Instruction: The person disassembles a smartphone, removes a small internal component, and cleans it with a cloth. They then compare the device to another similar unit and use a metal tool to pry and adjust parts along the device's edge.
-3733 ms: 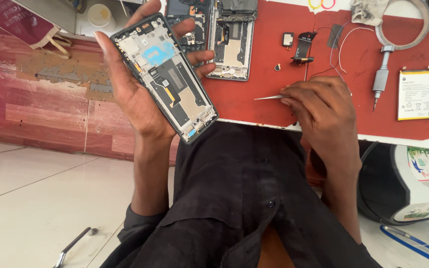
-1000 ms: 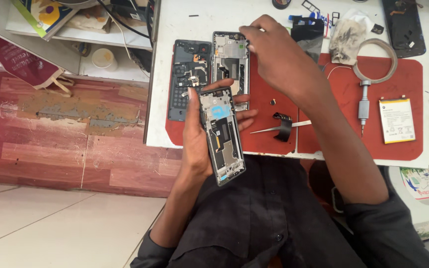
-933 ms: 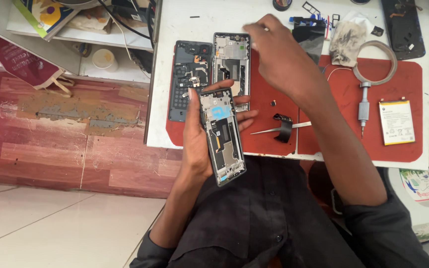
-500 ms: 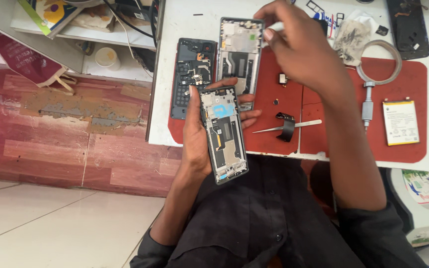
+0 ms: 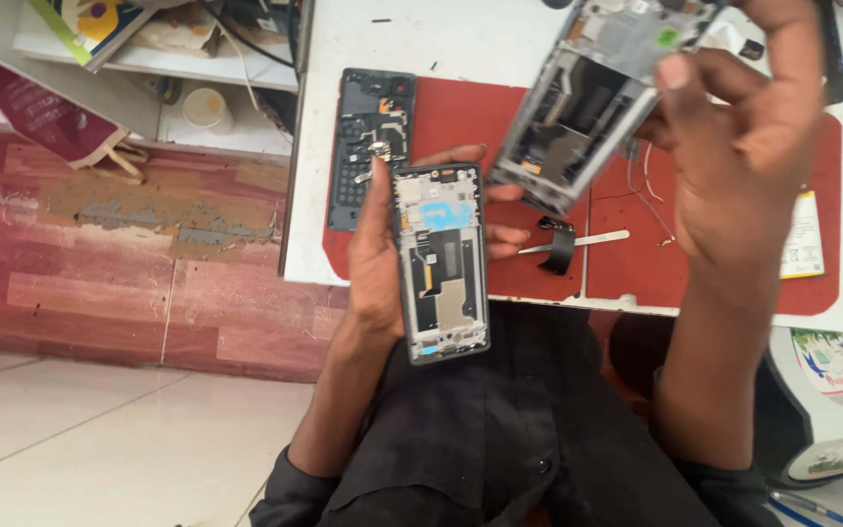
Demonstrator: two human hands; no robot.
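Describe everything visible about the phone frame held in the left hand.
The phone frame is a slim grey rectangle, open side up, showing dark plates, a pale blue patch near its top and a tan strip lower down. It looks like metal and plastic. It stands lengthwise, almost upright in the view, over the table edge and the person's dark shirt. The left hand grips it from behind, thumb on its left edge, fingertips on its right.

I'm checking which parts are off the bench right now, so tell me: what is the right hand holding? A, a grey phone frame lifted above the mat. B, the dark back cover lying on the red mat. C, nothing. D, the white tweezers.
A: the right hand grips a grey phone frame raised over the red mat, while the left hand holds another opened phone.
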